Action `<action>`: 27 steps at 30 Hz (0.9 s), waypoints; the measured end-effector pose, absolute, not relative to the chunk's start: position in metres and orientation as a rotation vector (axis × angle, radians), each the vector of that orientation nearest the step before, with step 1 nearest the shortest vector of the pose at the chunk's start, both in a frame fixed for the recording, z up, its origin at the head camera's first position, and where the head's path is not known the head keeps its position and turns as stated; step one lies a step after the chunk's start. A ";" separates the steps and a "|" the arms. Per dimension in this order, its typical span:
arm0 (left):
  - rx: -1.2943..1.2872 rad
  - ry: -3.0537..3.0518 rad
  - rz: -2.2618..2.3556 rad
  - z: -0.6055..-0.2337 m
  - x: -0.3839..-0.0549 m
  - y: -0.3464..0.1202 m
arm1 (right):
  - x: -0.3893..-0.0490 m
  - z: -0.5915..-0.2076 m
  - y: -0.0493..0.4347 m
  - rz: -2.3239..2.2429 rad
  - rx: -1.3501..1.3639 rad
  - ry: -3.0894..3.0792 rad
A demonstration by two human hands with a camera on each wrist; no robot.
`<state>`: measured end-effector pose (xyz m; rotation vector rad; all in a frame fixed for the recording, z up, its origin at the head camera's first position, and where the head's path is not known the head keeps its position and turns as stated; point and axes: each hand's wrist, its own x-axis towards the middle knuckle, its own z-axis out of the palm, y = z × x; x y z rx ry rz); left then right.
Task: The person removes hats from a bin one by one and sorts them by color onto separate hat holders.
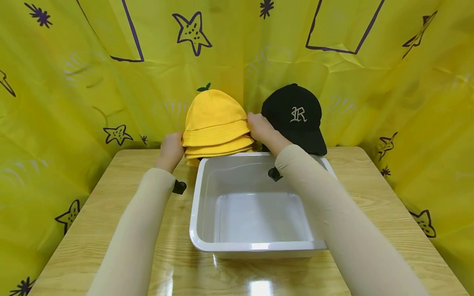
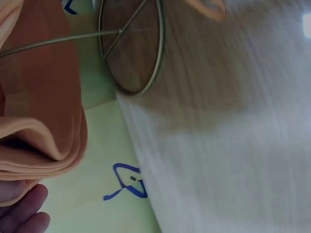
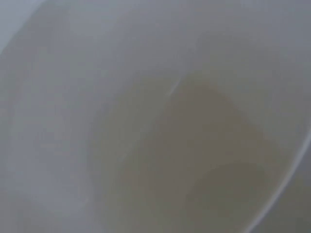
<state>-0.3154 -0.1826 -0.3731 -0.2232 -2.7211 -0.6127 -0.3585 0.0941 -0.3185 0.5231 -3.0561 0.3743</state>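
Observation:
A stack of yellow bucket hats (image 1: 216,111), topped by a small green leaf, stands at the table's back edge. My left hand (image 1: 173,150) grips the brim edge on the left side. On the right, my right hand (image 1: 261,126) pinches the brim a little higher. In the left wrist view the layered brims (image 2: 43,145) look orange-brown, and my left hand (image 2: 26,211) shows only some fingers curled at the brim edge. Under the hats runs a wire stand (image 2: 58,42) with a ring-shaped end. The right wrist view does not show my right hand.
Right in front of the hats sits a white plastic basin (image 1: 259,246), its inside (image 3: 146,121) blurred in the right wrist view. A black cap (image 1: 296,115) with a letter R stands behind my right wrist. Yellow patterned cloth (image 1: 229,70) encloses the wooden table (image 1: 129,181).

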 end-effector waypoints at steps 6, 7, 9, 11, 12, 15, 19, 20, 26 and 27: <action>-0.186 -2.717 -0.699 -0.389 -0.311 -0.184 | -0.353 -0.321 0.092 0.286 0.576 -3.104; -0.170 -2.719 -0.721 -0.390 -0.310 -0.184 | -0.352 -0.321 0.092 0.277 0.594 -3.106; -0.157 -2.715 -0.734 -0.393 -0.309 -0.184 | -0.351 -0.322 0.093 0.277 0.630 -3.101; -0.147 -2.709 -0.746 -0.394 -0.307 -0.183 | -0.350 -0.322 0.095 0.286 0.663 -3.093; -0.149 -2.704 -0.754 -0.395 -0.307 -0.183 | -0.350 -0.323 0.096 0.296 0.677 -3.088; -0.170 -2.691 -0.745 -0.394 -0.308 -0.185 | -0.350 -0.324 0.098 0.312 0.706 -3.076; -0.251 -2.686 -0.696 -0.391 -0.311 -0.190 | -0.349 -0.325 0.098 0.269 0.721 -3.077; -0.269 -2.699 -0.698 -0.390 -0.312 -0.192 | -0.348 -0.325 0.098 0.261 0.722 -3.083; -0.379 -2.882 -0.761 -0.377 -0.309 -0.203 | -0.343 -0.318 0.098 0.281 0.749 -3.119; -0.412 -2.915 -0.762 -0.373 -0.308 -0.204 | -0.342 -0.316 0.099 0.280 0.756 -3.126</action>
